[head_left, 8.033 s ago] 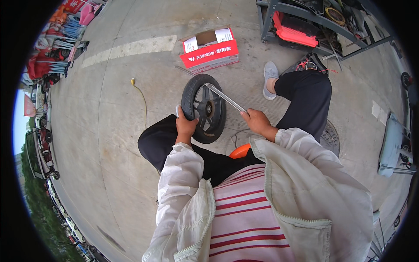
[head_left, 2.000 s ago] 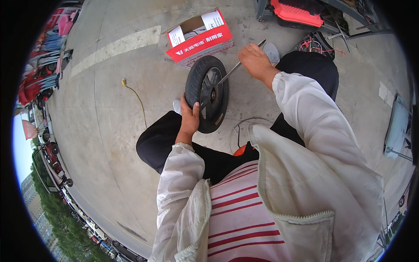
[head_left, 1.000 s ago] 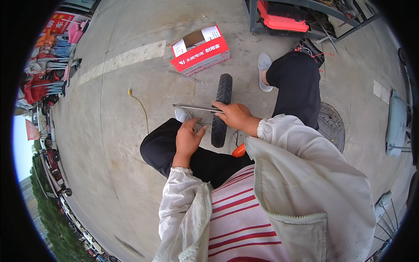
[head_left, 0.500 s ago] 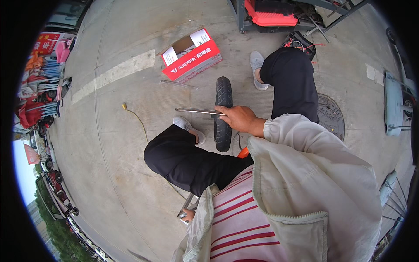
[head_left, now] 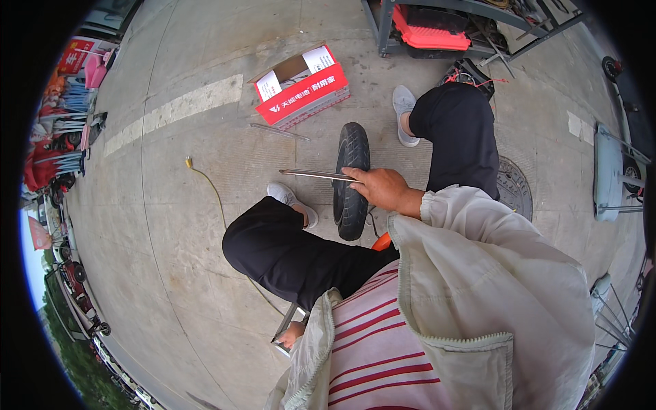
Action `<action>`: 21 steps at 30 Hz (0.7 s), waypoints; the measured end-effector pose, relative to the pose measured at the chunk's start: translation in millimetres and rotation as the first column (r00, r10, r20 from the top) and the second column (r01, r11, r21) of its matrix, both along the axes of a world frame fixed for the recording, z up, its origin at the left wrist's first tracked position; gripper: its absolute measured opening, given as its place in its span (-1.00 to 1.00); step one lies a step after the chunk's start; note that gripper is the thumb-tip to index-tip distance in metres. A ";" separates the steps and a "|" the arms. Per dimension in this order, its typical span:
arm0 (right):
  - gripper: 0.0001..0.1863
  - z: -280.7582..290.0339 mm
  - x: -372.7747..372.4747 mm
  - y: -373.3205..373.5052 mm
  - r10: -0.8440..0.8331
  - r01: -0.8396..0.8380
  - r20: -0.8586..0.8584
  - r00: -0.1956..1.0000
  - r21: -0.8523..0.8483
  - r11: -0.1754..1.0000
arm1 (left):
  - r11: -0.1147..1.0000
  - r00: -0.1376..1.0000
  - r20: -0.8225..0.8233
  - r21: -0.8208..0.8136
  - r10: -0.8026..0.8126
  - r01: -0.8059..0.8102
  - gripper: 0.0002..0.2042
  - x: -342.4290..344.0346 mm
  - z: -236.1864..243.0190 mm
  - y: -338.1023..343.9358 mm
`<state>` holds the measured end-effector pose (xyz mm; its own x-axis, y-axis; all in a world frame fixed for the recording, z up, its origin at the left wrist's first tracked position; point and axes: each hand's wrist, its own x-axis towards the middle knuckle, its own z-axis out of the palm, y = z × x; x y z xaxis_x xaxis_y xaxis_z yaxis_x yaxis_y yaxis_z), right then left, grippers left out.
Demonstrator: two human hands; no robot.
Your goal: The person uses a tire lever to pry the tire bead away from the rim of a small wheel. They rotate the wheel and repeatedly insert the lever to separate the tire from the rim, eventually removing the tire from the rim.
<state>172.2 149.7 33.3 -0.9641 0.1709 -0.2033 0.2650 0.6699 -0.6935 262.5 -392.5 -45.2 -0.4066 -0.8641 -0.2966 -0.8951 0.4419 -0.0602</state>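
In the head view, your right grip (head_left: 384, 189) clasps a metal bar (head_left: 311, 175) over the upright wheel (head_left: 352, 212) at your 12 o'clock; whether your left hand (head_left: 292, 335) grasps the metal frame (head_left: 281, 337) at 9, I can't tell. You seem to be steadying the wheel while reaching aside, so keep it balanced next. Floor (head_left: 181, 232) stretches toward 10, crossed by the yellow cord (head_left: 220, 198).

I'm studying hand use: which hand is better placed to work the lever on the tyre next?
Probably the right hand: it holds the lever across the tyre. The left hand is at a metal frame, away from both.
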 end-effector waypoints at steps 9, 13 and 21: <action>-0.58 -1.9 0.7 3.7 0.002 -0.002 0.016 1.000 -0.002 1.000 | 0.998 0.999 -0.004 0.043 -0.038 0.038 -0.26 -8.1 14.7 4.0; -0.58 -3.8 3.2 3.5 0.017 -0.017 -0.001 1.000 0.015 1.000 | 0.999 1.000 0.010 0.044 -0.027 0.026 -0.27 6.1 8.5 5.4; -0.59 0.2 6.4 4.7 0.030 -0.030 0.012 0.999 0.045 0.999 | 0.997 0.999 0.032 0.068 -0.034 0.032 -0.30 16.9 8.7 9.2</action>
